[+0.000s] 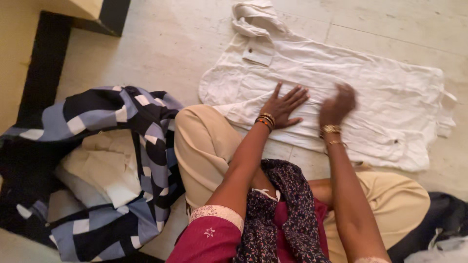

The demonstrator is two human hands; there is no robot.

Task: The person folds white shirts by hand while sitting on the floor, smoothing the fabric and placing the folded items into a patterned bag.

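Left hand flat, fingers spread, on the white shirt; right hand blurred — fingers' state unclear; checked cloth bundle lower left.

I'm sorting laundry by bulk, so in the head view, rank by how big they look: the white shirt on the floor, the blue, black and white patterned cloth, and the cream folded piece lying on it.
1. white shirt
2. patterned cloth, nearly as large, nearer the camera, so unsure
3. cream folded piece
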